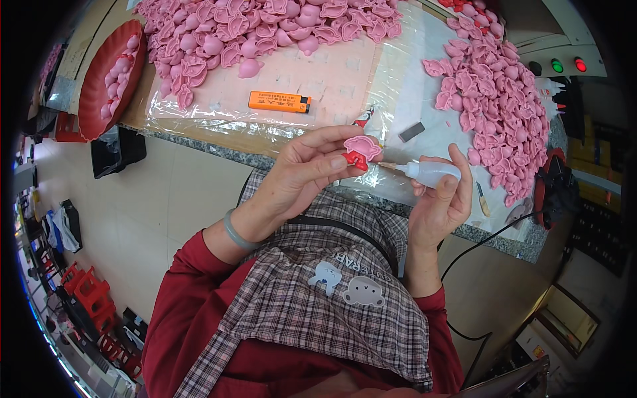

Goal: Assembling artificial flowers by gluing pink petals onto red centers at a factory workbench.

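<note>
My left hand pinches a small plastic toy part, a pink hollow shell above with red pieces below. In my right hand is a whitish, translucent squeeze bottle, its thin nozzle pointing left at the toy part. The nozzle tip reaches close beside the red pieces; whether it touches them I cannot tell. Just beyond my left fingers lies a small red, white and black item, partly hidden. A dark grey rectangular block rests on the table between the two hands, a little farther off.
Pink shell parts are heaped at the far side and at the right. An orange lighter lies on the plastic-covered table. A red scalloped tray holds pink parts at left. A small brush-like tool and a black cable are at right.
</note>
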The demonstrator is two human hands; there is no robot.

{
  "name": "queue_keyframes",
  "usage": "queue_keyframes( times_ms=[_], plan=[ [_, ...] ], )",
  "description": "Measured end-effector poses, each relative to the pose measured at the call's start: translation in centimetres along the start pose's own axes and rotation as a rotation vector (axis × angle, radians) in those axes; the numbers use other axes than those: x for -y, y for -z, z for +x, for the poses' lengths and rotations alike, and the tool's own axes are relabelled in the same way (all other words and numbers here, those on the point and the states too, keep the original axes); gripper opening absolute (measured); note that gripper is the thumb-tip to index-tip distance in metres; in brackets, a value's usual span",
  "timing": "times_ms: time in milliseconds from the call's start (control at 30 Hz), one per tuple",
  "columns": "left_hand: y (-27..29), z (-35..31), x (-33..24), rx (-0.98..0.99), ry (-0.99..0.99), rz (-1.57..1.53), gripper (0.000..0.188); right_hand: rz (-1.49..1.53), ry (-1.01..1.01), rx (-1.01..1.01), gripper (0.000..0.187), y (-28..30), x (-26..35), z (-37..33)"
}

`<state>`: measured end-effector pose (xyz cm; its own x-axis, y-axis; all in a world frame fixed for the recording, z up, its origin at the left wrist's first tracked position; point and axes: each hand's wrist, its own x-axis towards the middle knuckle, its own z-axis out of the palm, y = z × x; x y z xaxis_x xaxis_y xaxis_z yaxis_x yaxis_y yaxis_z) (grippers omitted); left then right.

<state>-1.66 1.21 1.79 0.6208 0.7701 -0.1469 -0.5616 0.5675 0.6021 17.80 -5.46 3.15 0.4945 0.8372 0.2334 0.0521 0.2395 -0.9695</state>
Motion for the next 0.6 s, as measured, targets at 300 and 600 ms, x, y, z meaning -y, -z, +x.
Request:
queue_keyframes(
  times_ms=[300, 600],
  plan=[
    [0.0, -0.12, -0.03, -0.008, 0.006, 0.01, 0.042, -0.001, 0.023, -0.019, 0.049, 0.17, -0.31, 0.44],
    [-0.16, -0.03, -0.28, -0.007, 0.027, 0.007, 0.038, 0.034, 0.03, -0.033, 0.043, 0.04, -0.14, 0.76]
  ],
)
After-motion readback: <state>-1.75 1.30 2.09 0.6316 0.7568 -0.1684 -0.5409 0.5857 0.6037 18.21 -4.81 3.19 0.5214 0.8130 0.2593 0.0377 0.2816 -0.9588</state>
